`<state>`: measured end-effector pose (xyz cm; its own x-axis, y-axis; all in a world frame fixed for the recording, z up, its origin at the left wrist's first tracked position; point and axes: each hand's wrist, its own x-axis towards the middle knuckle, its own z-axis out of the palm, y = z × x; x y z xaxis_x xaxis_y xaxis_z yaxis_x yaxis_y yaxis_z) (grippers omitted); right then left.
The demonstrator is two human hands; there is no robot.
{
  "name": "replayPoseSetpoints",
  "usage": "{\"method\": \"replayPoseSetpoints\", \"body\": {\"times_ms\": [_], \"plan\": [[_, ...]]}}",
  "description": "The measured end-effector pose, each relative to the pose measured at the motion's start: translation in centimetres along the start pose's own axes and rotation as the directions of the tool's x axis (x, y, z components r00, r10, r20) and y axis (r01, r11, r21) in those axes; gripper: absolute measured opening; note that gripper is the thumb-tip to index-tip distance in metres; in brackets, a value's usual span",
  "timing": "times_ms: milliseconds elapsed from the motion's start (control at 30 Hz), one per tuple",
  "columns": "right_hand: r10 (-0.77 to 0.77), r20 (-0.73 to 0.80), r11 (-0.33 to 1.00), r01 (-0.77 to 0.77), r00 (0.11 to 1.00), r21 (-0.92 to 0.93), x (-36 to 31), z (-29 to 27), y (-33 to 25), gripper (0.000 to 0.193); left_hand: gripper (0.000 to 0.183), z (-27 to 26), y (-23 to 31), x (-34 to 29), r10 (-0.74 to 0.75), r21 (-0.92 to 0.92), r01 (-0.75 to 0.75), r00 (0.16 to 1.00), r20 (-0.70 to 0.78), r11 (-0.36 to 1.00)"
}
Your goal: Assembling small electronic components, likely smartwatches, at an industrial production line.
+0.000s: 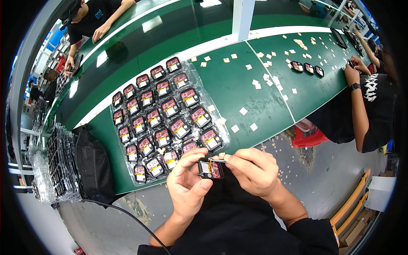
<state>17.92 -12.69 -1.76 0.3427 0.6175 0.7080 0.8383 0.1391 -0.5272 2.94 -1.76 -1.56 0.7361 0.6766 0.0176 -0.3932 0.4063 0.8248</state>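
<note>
While the left hand [186, 182] clasps the black case [211, 169], its long axis runs roughly left-right.
Red board [216, 171] right, white block [205, 167] left; the right hand [256, 172] pinches a slim object [217, 160].

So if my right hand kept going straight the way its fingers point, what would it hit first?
Your right hand would most likely meet the open black case held in your left hand, though one view leaves the depth uncertain.
</note>
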Motion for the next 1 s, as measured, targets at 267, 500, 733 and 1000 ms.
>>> {"method": "replayPoseSetpoints", "body": {"times_ms": [267,500,733,1000], "plan": [[0.200,0.124,0.957,-0.221,0.972,0.186,0.5,-0.8,-0.1,0.024,0.055,-0.6,-0.1,0.2,0.033,0.076,-0.036,0.999,0.033,0.996],[0.212,0.130,0.956,-0.233,0.969,0.177,0.3,-0.4,-0.3,0.023,0.054,-0.6,0.1,0.1,0.013,0.074,-0.017,0.999,0.053,0.997],[0.065,0.101,0.998,-0.063,0.993,-0.025,0.3,-0.2,-0.5,0.021,0.055,-0.7,0.1,0.1,-0.009,0.061,0.008,1.000,0.009,0.998],[0.537,0.576,0.096,-0.724,0.616,0.683,-0.1,-0.5,-1.5,0.019,0.058,-1.2,0.3,0.3,0.209,0.110,-0.233,0.959,0.193,0.966]]}}
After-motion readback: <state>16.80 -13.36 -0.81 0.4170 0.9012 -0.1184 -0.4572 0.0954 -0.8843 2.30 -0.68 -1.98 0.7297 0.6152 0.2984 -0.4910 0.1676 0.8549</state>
